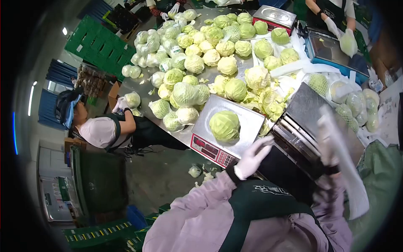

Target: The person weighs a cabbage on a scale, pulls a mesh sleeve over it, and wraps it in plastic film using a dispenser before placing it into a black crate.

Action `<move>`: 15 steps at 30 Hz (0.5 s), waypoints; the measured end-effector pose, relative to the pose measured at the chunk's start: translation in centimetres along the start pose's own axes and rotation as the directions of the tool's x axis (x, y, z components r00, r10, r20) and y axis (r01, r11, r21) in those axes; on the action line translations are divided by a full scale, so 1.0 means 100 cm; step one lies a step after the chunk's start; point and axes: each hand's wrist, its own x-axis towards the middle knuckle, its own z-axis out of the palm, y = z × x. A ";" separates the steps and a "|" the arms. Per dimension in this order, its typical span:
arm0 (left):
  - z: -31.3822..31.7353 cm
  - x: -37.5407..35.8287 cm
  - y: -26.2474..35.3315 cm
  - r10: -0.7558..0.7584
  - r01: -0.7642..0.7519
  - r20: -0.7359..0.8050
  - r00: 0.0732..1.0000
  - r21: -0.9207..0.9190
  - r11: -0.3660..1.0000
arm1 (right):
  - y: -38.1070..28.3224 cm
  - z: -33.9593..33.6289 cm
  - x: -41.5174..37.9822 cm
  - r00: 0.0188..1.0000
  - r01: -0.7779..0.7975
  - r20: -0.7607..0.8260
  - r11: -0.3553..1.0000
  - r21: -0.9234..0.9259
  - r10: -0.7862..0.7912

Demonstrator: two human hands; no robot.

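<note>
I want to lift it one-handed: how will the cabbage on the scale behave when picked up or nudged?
The cabbage looks round and tightly leaved, so it is probably dense and heavy for its size. Sitting bare on the flat metal scale, it may roll if nudged. The gloved left hand is nearest; its outer leaves could feel slick or tear.
</note>
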 end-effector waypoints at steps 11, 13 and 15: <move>-0.018 -0.034 -0.015 -0.005 0.029 0.074 0.997 -0.320 0.947 | 0.071 0.119 -0.087 0.858 0.503 0.174 0.858 -0.102 -0.483; -0.030 -0.043 -0.006 -0.133 0.162 0.114 0.985 -0.303 0.939 | 0.060 0.124 -0.091 0.956 0.264 0.107 0.960 0.095 -0.273; -0.037 -0.046 -0.012 -0.049 0.068 0.083 0.995 -0.250 0.966 | 0.064 0.124 -0.086 0.963 0.102 0.205 0.942 0.318 -0.174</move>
